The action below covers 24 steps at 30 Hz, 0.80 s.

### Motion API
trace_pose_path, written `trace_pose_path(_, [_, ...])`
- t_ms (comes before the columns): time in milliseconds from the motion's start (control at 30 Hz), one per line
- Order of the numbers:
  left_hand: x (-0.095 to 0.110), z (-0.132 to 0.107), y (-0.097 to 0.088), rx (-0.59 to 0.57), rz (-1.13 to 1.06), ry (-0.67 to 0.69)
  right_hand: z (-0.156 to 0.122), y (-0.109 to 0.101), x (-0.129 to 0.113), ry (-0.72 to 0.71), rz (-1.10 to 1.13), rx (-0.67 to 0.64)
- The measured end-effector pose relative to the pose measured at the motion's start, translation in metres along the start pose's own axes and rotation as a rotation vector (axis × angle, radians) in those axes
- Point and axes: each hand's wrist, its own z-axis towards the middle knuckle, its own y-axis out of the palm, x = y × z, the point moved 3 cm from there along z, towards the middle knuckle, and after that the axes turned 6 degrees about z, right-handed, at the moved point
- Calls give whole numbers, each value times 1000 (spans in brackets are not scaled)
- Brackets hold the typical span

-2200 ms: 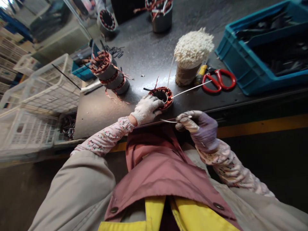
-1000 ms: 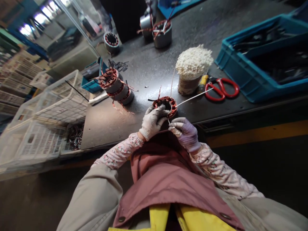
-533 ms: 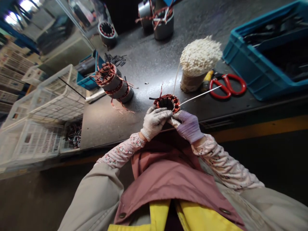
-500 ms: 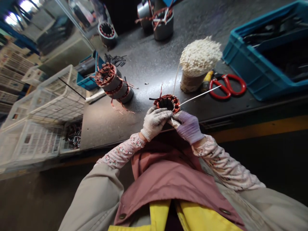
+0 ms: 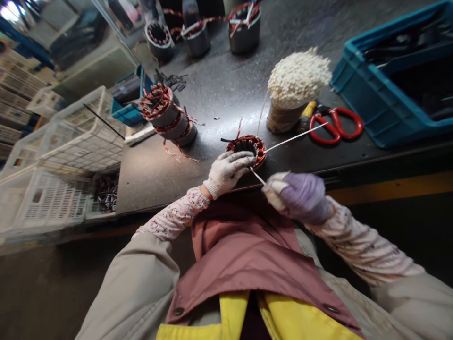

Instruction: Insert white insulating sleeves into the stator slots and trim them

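A small motor stator (image 5: pixel 248 145) with red-brown copper windings sits at the near edge of the dark workbench (image 5: pixel 219 89). My left hand (image 5: pixel 228 171), in a white knit glove, grips the stator's near side. My right hand (image 5: pixel 296 196), in a purple glove, is closed on a thin white strip (image 5: pixel 258 177) that runs from the stator toward me. A second long white strip (image 5: pixel 295 137) sticks out of the stator to the right.
A bundle of white strips (image 5: pixel 295 87) stands upright behind the stator, with red-handled scissors (image 5: pixel 334 125) beside it. Stacked wound stators (image 5: pixel 166 115) lie to the left, more stators (image 5: pixel 244 28) at the back. A blue crate (image 5: pixel 392 71) is at right, white baskets (image 5: pixel 63 156) at left.
My right hand has pulled away from the stator toward me and to the right, drawing the white strip out. My left hand stays on the stator.
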Motion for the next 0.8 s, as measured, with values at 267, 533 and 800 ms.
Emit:
trace_pose_path(267, [-9, -4, -6, -4, 75, 156, 94, 66, 21, 760, 971, 287])
trace_pose_path(533, [4, -9, -16, -143, 195, 15, 27, -95, 110, 364, -29, 608])
trace_pose_path(800, [5, -17, -9, -125, 280, 36, 42, -125, 208, 465, -200, 193])
